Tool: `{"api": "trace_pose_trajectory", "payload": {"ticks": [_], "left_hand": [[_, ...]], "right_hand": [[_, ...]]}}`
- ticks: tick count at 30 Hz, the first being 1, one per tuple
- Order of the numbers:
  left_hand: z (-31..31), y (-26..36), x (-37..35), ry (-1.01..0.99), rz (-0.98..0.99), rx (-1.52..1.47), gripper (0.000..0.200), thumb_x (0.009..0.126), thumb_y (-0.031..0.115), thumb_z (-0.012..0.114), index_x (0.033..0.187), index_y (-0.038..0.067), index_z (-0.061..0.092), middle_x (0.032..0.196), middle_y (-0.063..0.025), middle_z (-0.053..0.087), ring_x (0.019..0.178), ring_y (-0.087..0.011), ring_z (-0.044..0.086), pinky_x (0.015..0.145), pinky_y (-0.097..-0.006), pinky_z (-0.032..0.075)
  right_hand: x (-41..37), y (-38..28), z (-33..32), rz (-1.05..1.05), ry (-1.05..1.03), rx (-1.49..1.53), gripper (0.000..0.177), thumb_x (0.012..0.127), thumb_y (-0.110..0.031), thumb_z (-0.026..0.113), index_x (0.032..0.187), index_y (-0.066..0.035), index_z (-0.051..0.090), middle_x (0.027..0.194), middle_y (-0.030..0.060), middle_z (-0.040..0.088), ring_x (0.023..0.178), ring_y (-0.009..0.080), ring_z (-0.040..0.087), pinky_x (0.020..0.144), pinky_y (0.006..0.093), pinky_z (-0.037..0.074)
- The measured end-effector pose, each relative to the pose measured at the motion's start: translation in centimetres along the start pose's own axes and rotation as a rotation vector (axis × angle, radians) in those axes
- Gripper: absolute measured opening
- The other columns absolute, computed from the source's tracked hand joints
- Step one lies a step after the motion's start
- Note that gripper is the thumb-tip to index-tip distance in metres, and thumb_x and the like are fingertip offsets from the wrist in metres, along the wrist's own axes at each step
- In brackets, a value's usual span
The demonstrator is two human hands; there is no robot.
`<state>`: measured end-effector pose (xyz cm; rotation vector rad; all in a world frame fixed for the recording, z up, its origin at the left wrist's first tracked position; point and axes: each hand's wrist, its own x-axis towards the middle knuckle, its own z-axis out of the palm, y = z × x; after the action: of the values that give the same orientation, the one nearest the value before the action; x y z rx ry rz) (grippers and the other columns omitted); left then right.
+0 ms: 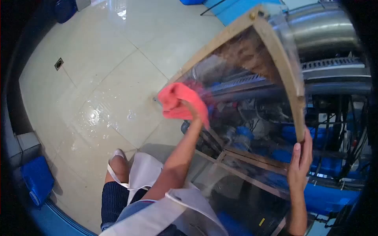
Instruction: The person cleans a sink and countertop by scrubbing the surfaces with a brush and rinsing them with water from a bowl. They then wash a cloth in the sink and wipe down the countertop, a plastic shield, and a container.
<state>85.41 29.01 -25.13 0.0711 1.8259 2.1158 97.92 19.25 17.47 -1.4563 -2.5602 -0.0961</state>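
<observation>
A pink cloth [179, 100] is bunched under my left hand [193, 111], whose fingers are mostly hidden in its folds. The cloth lies against a clear panel [244, 102] set in a tan frame [281, 61], near the frame's lower left side. My right hand [301, 161] grips the right edge of that frame, thumb on the near face and fingers round the outer side. The frame stands tilted up, and machine parts show through the panel. Brown smudging or reflection [250, 53] shows across its upper part.
Behind the panel is a machine with a large metal roller [325, 29] and dark cables [352, 145]. A second framed panel [244, 196] lies below. Wet patches [94, 116] shine on the tiled floor [134, 74]. A blue object [37, 179] lies at the lower left.
</observation>
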Motion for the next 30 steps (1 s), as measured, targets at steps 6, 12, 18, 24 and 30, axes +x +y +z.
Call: {"api": "trace_pose_trajectory", "payload": {"ticks": [6,12,18,24,30], "left_hand": [[1.7,8.3,-6.2,0.077,0.087,0.040,0.044,0.088,0.023,0.042,0.121,-0.007,0.042,0.129,-0.0215,0.036,0.118,-0.0402,0.032,0.098,-0.0534,0.024],[0.1,28.0,-2.8,-0.263,0.687,0.283,0.065,0.080,0.026,0.050,0.129,-0.013,0.031,0.145,-0.0251,0.006,0.129,-0.0543,0.000,0.098,-0.0691,0.003],[1.1,3.2,0.2,0.163,-0.208,-0.663,0.061,0.087,0.020,0.044,0.134,-0.011,0.021,0.143,-0.0284,0.011,0.134,-0.0412,0.008,0.109,-0.0446,0.011],[0.9,1.7,-18.7,-0.051,-0.296,0.001,0.065,0.088,0.028,0.042,0.137,-0.008,0.016,0.144,-0.0242,0.012,0.135,-0.0337,0.012,0.110,-0.0407,0.015],[0.8,15.2,-20.2,-0.172,0.066,0.032,0.075,0.084,0.037,0.050,0.138,-0.004,0.017,0.145,-0.0202,0.014,0.134,-0.0317,0.015,0.110,-0.0420,0.013]], "right_hand": [[-0.2,-1.1,-0.4,0.002,0.000,-0.009,0.046,0.094,-0.028,0.041,0.130,0.001,0.038,0.126,0.0188,0.046,0.117,0.0302,0.045,0.099,0.0384,0.032],[-0.1,-1.1,-0.7,0.013,-0.035,0.048,0.045,0.094,-0.027,0.040,0.130,0.001,0.039,0.126,0.0194,0.046,0.116,0.0299,0.045,0.098,0.0371,0.032],[-0.4,-0.8,-0.2,0.031,0.006,0.009,0.046,0.093,-0.028,0.041,0.130,0.000,0.039,0.127,0.0189,0.046,0.116,0.0295,0.045,0.099,0.0367,0.031],[0.0,-1.5,-0.2,0.017,-0.009,0.013,0.055,0.088,-0.034,0.045,0.130,0.002,0.039,0.127,0.0198,0.045,0.118,0.0305,0.043,0.100,0.0377,0.029],[0.1,-1.3,-0.6,0.030,-0.032,0.015,0.060,0.088,-0.038,0.045,0.130,0.003,0.037,0.129,0.0208,0.043,0.121,0.0322,0.040,0.102,0.0389,0.028]]}}
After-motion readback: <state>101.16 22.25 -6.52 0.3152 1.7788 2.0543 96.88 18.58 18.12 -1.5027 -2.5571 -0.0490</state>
